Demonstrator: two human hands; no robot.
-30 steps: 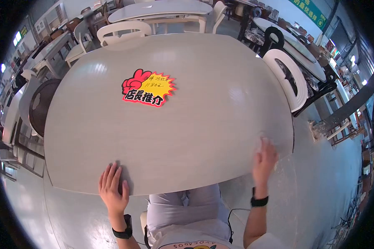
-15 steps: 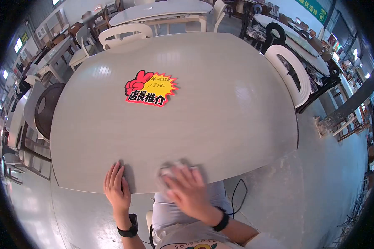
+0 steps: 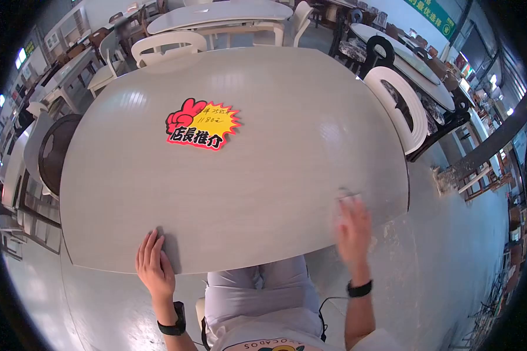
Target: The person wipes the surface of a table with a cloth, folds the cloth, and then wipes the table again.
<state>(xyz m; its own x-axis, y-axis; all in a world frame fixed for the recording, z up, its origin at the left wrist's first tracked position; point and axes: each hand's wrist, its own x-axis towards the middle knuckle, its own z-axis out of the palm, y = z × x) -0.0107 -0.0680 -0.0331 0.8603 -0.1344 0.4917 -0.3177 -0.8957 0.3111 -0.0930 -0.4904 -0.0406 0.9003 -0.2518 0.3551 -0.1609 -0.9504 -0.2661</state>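
Observation:
My left hand (image 3: 153, 263) lies on the near edge of the pale grey tabletop (image 3: 246, 193), its fingers stretched out and holding nothing. Over at the right side of the table, my right hand (image 3: 353, 231) is smeared by motion. Under its fingertips is a small whitish cloth (image 3: 346, 195), pressed to the surface; most of it is covered by the hand. A red and yellow price card (image 3: 202, 124) with handwritten figures lies flat on the far left part of the tabletop, apart from both hands.
White chairs stand at the far edge (image 3: 168, 44) and right side (image 3: 398, 108) of the table. A dark-backed chair (image 3: 58, 152) is at the left. Behind are more tables (image 3: 219, 14) and a green banner (image 3: 430, 14). A brown post (image 3: 480, 155) leans at the right.
My right hand has swept to the right across the tabletop with the cloth, from near the front middle. My left hand stays at the near edge. The view has shifted slightly.

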